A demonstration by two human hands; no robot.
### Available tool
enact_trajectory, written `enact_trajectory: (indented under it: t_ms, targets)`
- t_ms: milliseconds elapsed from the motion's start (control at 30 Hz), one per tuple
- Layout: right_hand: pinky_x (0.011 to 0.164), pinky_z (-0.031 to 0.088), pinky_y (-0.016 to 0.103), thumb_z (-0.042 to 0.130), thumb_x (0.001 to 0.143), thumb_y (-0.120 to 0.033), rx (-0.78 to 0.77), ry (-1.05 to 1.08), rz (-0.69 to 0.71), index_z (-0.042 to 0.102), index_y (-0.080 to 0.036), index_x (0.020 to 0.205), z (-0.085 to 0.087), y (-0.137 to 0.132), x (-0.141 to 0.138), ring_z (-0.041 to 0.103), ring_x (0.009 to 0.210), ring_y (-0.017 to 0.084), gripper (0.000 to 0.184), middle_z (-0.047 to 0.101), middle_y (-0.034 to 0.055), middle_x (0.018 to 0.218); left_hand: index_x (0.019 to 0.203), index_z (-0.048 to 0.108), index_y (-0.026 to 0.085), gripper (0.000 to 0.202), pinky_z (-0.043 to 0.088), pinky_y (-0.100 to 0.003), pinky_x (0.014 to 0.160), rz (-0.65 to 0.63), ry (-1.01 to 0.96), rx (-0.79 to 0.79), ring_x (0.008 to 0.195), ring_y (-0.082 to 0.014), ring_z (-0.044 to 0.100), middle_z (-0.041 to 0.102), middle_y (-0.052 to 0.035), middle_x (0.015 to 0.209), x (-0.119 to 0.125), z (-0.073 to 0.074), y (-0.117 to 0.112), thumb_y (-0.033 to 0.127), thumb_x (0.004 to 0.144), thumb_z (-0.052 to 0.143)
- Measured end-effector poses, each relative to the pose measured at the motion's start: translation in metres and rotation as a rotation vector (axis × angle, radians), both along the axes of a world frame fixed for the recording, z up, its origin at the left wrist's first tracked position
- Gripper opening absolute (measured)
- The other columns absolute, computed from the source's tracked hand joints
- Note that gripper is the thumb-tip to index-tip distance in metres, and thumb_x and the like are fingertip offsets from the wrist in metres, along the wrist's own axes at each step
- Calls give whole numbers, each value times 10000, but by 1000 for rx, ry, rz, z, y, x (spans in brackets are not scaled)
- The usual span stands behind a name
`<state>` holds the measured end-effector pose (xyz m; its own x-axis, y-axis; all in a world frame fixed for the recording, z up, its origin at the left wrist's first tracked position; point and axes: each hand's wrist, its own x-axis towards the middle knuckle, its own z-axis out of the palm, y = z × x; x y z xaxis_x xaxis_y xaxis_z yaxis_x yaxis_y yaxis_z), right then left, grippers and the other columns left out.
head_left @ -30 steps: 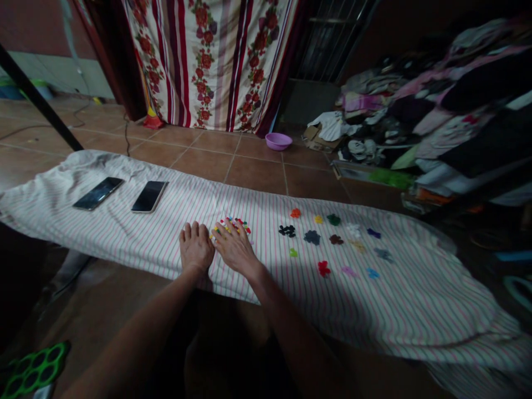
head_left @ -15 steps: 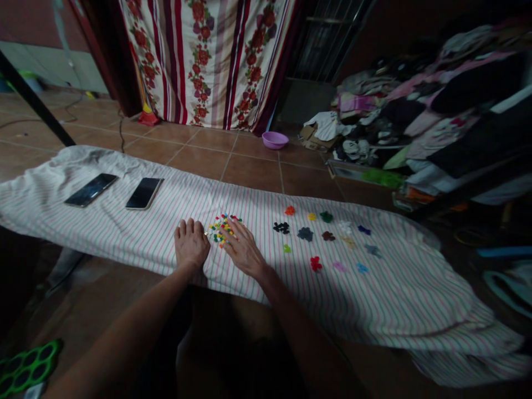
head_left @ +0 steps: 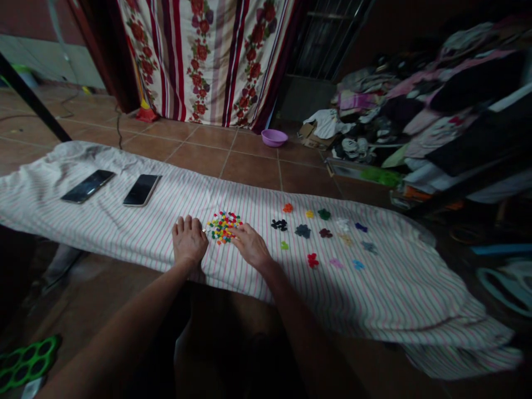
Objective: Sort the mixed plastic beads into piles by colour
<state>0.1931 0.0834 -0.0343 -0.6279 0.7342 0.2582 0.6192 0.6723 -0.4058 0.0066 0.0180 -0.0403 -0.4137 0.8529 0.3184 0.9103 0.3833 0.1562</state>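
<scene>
control: on my remote screen, clock read from the wearer (head_left: 141, 316), a striped cloth (head_left: 353, 299) runs ten round to three.

desk: and beyond it?

control: a flowered curtain (head_left: 211, 61) hangs at twelve, a purple bowl (head_left: 274, 138) sits between twelve and one.

desk: hands?

control: here's the left hand (head_left: 190, 241), eleven o'clock, lying flat and relaxed on the cloth, released. the right hand (head_left: 251, 244) is just past twelve, fingers bent together; i can't tell whether they pinch anything.

desk: next size down?

control: two dark-screened phones (head_left: 142, 190), face up toward eleven. then the mixed heap (head_left: 220, 224) of little coloured pieces, at twelve, between the hands and just beyond, right fingertips at its edge.

desk: and the smallest?

control: single-colour clusters (head_left: 302, 231), from one to two.
</scene>
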Motion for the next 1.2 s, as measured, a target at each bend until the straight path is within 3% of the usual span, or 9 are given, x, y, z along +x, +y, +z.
enact_trajectory:
  t_ms: [233,367,500,633,767,1000,1200]
  targets:
    - [850,513,275,474,966,-213,2,88,-75,676,-241,1187,-17,18,-15,611,953,164,300,611,66,1065,1168,579,137,365,304,-487,1095,-2,-16,-8,1333,-346,408,554,-159,1354,0,1,0,264,870,410]
    - [869,510,269,454,970,-215,-12,133,-78,685,-246,1173,-10,19,-19,617,957,158,309,629,59,1086,1187,569,145,369,300,-485,1097,0,-23,-21,1341,-334,402,549,-157,1364,-1,1,0,257,872,410]
    - [958,476,337,449,979,-270,89,65,-39,678,-283,1187,3,8,-24,561,1093,203,310,643,52,1166,1165,579,143,355,301,-487,1094,-6,-18,-6,1338,-341,402,554,-161,1352,-1,1,0,251,873,409]
    - [1103,349,452,436,988,-367,192,-64,37,592,-277,1310,4,-5,-30,366,1357,266,369,509,43,1436,1123,597,142,332,311,-493,1083,-16,-13,-3,1331,-345,408,562,-169,1338,0,2,0,250,881,396]
    - [1169,230,477,376,1004,-410,196,-179,50,449,-222,1441,-5,-4,-31,240,1453,272,481,372,68,1542,1123,597,149,330,312,-493,1086,-10,-14,-13,1332,-345,410,562,-163,1344,1,3,-1,253,877,403]
    - [1166,226,469,286,1021,-437,148,-223,-47,386,-210,1480,-8,12,-30,224,1466,270,521,346,92,1551,1107,594,148,321,325,-488,1080,-5,9,-20,1320,-351,423,569,-155,1331,1,4,-1,257,877,399]
    - [1168,213,493,348,1007,-451,188,-204,-18,410,-255,1463,-6,-2,-29,225,1463,277,500,328,90,1561,1101,590,154,327,325,-484,1083,-8,-1,-7,1325,-333,419,570,-157,1329,2,7,-2,251,880,370]
